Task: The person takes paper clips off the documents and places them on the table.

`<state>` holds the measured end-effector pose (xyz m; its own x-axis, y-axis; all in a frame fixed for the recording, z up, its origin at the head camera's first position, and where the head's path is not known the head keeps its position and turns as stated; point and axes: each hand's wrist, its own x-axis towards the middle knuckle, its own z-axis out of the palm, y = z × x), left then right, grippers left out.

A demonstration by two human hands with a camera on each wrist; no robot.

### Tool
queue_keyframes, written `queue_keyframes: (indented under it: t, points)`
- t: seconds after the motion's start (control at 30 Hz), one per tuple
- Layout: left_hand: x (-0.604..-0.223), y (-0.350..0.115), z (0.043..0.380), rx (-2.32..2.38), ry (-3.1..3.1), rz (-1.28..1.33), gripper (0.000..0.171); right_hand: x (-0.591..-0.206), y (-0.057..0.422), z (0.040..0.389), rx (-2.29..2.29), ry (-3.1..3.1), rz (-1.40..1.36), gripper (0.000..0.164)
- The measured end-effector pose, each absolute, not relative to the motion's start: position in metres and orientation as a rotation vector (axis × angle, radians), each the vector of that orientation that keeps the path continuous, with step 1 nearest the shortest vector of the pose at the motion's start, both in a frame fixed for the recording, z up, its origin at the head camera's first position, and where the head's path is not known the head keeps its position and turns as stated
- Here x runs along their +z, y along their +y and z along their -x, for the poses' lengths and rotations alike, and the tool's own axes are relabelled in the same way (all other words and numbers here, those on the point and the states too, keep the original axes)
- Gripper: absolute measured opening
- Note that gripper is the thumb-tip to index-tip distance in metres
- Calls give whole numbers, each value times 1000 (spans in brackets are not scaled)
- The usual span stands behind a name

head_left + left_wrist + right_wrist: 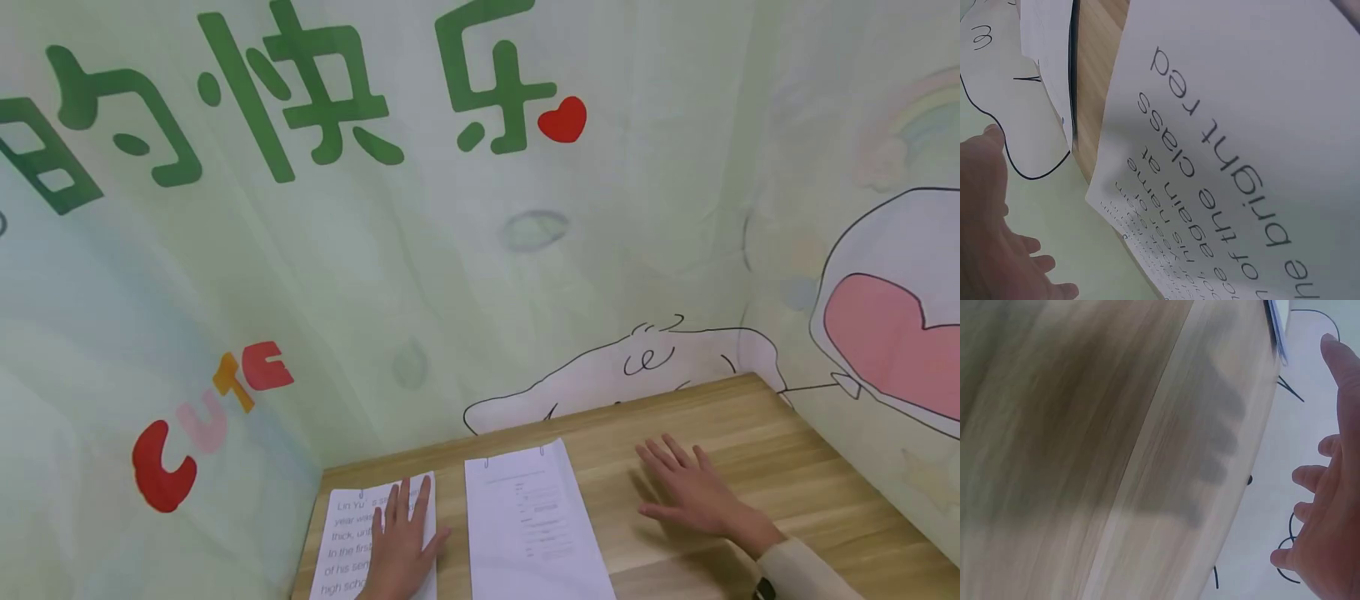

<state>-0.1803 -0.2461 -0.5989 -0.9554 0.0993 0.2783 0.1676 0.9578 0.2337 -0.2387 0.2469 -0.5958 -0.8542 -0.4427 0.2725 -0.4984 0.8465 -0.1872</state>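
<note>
My left hand (403,542) is over the right part of a sheet with large printed text (347,533), fingers spread and holding nothing. In the left wrist view that hand (991,219) appears raised off the printed sheet (1222,144). To the right lies a stack of white paper (525,533) with small print and two clips at its top edge. My right hand (693,496) hovers above the wooden table, fingers apart, casting a shadow on the wood. The right wrist view shows the same hand (1329,506) with nothing in its grasp.
The wooden table (757,433) meets a pale green printed backdrop (637,233) at its far edge. Green characters, a red heart and a cartoon drawing decorate the backdrop. More backdrop walls rise along the left and right sides.
</note>
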Motion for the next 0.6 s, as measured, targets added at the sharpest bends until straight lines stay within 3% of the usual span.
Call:
queue_keyframes:
  t: [0.23,0.6]
  points:
    - [-596,-236,186,-428,-2708,321,79,-601,232,250,372,-2809,-764,92]
    - [-599,-208,201,-533,-2884,141,81,-598,211,268,495,-2881,-837,89]
